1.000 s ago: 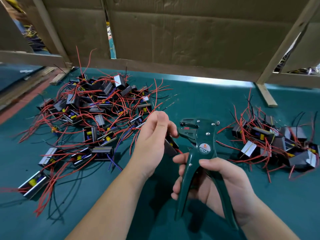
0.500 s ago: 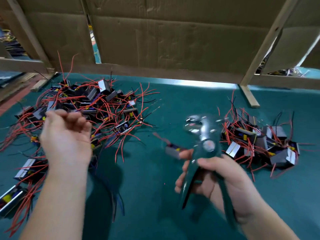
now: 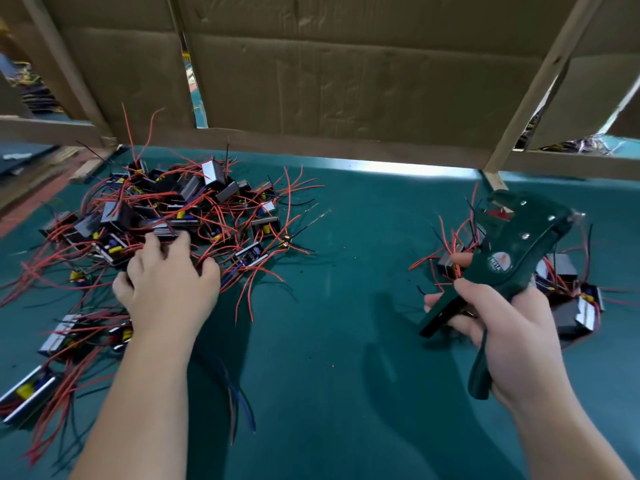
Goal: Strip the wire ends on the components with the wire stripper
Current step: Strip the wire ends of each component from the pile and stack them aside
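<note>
head view: the only one
left hand [image 3: 169,285]: palm down on the near edge of the left pile [image 3: 180,202], fingers spread over the boxes and red leads. Blurred; can't tell if it's got hold of one yet.
right hand [image 3: 509,327]: wrapped round the stripper [image 3: 512,251] handles, index finger lying along the front one.
stripper: held off the mat [image 3: 346,306], head tilted up and to the right, above the right pile [image 3: 568,306]. Handles spread; no wire visible in the jaws.
left pile: big tangle of small boxed components, red and black leads, far left of the mat.
right pile: smaller heap, far right, under and behind the stripper. Probably the finished ones; lead ends are too small to check.
step: my read is fetching the next part, between strips.
next: pull one component free of the tangle, bring it to centre, feed one lead end into the jaws, squeeze.
watch: leads are interlocked, so lifting one will likely drag its neighbours.
</note>
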`<state>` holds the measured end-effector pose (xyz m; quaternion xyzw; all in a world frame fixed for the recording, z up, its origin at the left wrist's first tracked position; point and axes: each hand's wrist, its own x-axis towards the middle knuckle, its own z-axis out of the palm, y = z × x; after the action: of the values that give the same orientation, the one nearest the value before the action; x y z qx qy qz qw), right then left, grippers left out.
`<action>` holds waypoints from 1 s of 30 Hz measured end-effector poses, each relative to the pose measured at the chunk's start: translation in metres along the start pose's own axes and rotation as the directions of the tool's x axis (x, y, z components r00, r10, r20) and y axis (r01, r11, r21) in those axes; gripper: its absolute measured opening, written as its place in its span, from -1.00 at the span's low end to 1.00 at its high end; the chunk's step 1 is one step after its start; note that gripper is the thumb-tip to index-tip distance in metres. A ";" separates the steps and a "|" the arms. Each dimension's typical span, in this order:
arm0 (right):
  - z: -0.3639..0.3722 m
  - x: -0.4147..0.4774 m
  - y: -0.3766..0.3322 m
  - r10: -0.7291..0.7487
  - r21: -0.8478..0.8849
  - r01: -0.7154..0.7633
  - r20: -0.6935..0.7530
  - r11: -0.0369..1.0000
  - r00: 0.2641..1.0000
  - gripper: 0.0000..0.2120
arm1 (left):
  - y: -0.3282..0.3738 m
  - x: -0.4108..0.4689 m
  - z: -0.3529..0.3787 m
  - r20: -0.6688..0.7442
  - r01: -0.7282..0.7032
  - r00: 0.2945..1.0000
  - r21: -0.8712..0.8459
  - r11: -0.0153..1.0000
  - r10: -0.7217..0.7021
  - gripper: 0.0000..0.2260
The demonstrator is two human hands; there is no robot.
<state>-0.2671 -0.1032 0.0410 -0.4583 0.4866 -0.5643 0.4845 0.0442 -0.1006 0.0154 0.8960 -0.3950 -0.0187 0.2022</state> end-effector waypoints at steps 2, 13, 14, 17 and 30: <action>0.000 -0.001 0.002 -0.008 0.007 0.008 0.016 1.000 1.000 -0.82 | -0.002 0.000 0.000 -0.039 -0.027 0.999 -0.029 0.999 0.026 -0.72; 0.005 -0.003 0.009 -0.076 0.042 0.071 0.126 0.997 0.989 -0.80 | -0.001 0.000 -0.015 -0.416 -0.375 0.885 -0.376 0.847 0.207 -0.89; 0.006 -0.003 0.009 -0.071 0.040 0.066 0.130 0.997 0.989 -0.79 | 0.002 -0.003 -0.016 -0.460 -0.381 0.866 -0.358 0.853 0.193 -0.89; 0.008 -0.005 0.010 -0.068 0.045 0.063 0.145 0.997 0.987 -0.78 | 0.011 -0.013 -0.018 -0.582 -0.267 0.810 -0.254 0.930 0.073 -0.84; 0.006 -0.004 0.011 -0.041 0.144 0.015 0.180 0.989 0.983 -0.77 | 0.013 -0.009 -0.016 -0.190 -0.134 0.979 -0.864 0.485 -0.070 -0.89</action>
<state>-0.2592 -0.1009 0.0305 -0.4794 0.3922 -0.5599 0.5504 0.0320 -0.0962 0.0335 0.6587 -0.3251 -0.1229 0.6674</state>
